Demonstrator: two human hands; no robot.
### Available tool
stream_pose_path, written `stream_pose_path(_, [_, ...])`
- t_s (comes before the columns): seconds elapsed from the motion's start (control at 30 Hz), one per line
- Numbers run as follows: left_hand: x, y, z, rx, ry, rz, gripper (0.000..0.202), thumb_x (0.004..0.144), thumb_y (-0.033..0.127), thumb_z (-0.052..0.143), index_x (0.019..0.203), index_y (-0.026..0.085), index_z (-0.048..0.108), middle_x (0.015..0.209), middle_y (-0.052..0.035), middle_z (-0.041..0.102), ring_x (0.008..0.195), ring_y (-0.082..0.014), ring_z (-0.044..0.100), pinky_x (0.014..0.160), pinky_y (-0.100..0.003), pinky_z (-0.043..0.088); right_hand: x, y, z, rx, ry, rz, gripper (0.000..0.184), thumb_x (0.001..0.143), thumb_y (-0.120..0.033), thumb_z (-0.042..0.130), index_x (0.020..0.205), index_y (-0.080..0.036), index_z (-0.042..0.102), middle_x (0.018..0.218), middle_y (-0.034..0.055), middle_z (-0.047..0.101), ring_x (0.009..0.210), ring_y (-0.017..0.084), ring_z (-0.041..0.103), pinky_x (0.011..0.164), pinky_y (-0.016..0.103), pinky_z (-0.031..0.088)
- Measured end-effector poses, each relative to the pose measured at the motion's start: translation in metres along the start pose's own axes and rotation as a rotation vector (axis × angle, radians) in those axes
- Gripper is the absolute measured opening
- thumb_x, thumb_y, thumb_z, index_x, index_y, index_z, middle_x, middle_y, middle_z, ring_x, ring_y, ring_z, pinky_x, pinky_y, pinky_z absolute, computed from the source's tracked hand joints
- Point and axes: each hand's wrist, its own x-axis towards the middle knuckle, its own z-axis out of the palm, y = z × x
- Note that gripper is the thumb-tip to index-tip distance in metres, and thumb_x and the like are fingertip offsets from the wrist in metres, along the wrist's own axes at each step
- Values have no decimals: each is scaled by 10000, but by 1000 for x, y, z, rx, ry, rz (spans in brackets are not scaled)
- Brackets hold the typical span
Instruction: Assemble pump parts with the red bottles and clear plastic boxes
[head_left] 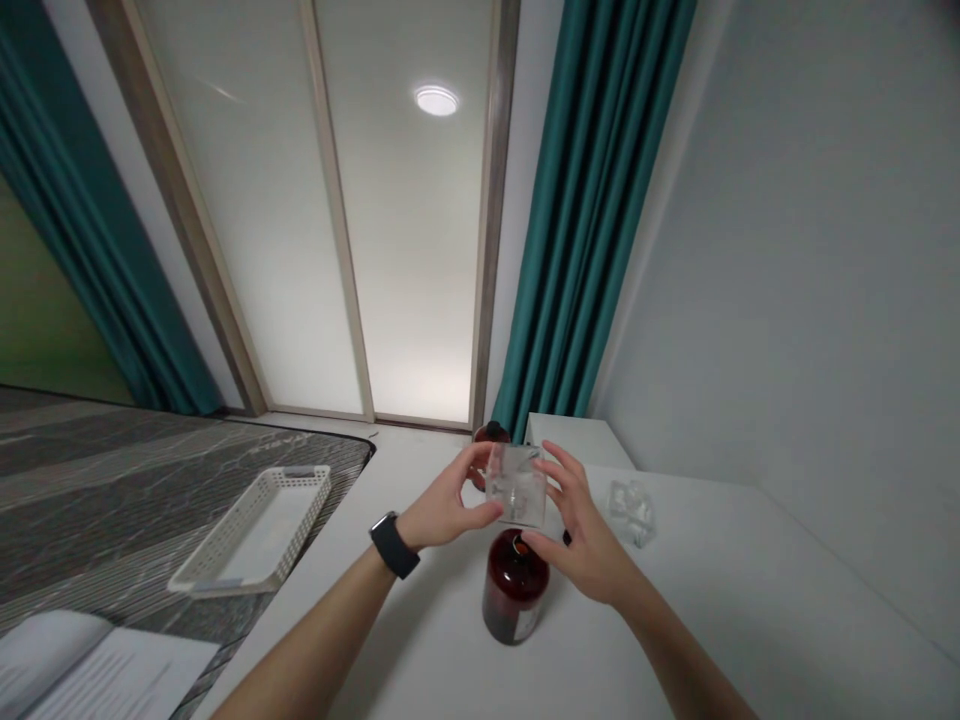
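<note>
My left hand (pixel 454 500) and my right hand (pixel 574 530) hold a clear, square-looking container (pixel 517 487) between them, thumbs at its lower edge and fingers at its sides. What is inside it, if anything, I cannot make out. Just below it, a dark amber bottle (pixel 516 590) with a pale label stands upright on the white table (pixel 420 640). My right thumb is over the bottle's top; whether it touches I cannot tell. A second amber bottle (pixel 493 432) with a black top stands behind my left fingers, partly hidden. A small black thing (pixel 567 537) shows beside my right hand.
Crumpled clear plastic (pixel 631 512) lies right of my hands, with a white box (pixel 581 438) behind. To the left, a white perforated basket (pixel 259 535) and an open book (pixel 97 665) rest on a dark striped surface (pixel 300 450). Teal curtains (pixel 592 200) flank frosted doors.
</note>
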Motion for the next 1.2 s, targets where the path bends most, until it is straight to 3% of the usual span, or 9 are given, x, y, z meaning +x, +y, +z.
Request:
stream_pose_path(0.23, [-2, -4, 12, 62, 67, 37, 691, 773, 248, 744, 1383, 223, 420, 1333, -129, 530, 1147, -279, 541, 924, -403, 490, -8, 17, -6, 89, 94, 89, 624, 936, -358, 576, 1482, -337, 275, 1445, 142, 482, 1337, 288, 495, 1056, 559, 464])
stream_pose_path(0.33, [-5, -5, 16, 99, 78, 58, 716, 768, 210, 738, 1400, 252, 403, 1357, -123, 490, 1165, -284, 521, 915, -400, 495, -12, 16, -4, 69, 93, 105, 664, 931, -366, 584, 1503, -331, 248, 1473, 143, 469, 1289, 278, 544, 1030, 533, 500])
stream_pose_path(0.6, [-19, -5, 23, 44, 81, 56, 734, 811, 168, 714, 1449, 306, 378, 1377, -105, 416, 1258, -292, 470, 1046, -458, 464, -22, 6, 5, 76, 146, 110, 553, 920, -306, 596, 1436, -309, 396, 1478, 119, 478, 1193, 261, 604, 1022, 482, 521])
stream_pose_path(0.83, [-23, -2, 30, -45, 174, 60, 591, 860, 264, 703, 1364, 267, 395, 1304, -97, 438, 1231, -278, 469, 1028, -452, 497, -23, 4, 10, 76, 201, 76, 487, 925, -259, 572, 1392, -299, 442, 1494, 122, 454, 1312, 277, 515, 1040, 489, 507])
stream_pose_path(1.0, [-29, -6, 30, -138, 136, 119, 401, 986, 481, 502, 1301, 236, 462, 1298, -108, 451, 1236, -287, 464, 1066, -474, 446, -26, 7, 18, 109, 256, 68, 485, 932, -233, 578, 1385, -313, 422, 1527, 117, 415, 1313, 267, 525, 1048, 492, 509])
stream_pose_path(1.2, [-32, -11, 39, -21, 231, 141, 311, 1017, 406, 465, 1281, 245, 495, 1267, -113, 484, 1182, -278, 483, 989, -446, 444, -30, 11, 21, 153, 263, 14, 408, 938, -187, 588, 1302, -332, 471, 1532, 79, 420, 1425, 250, 402, 1123, 490, 441])
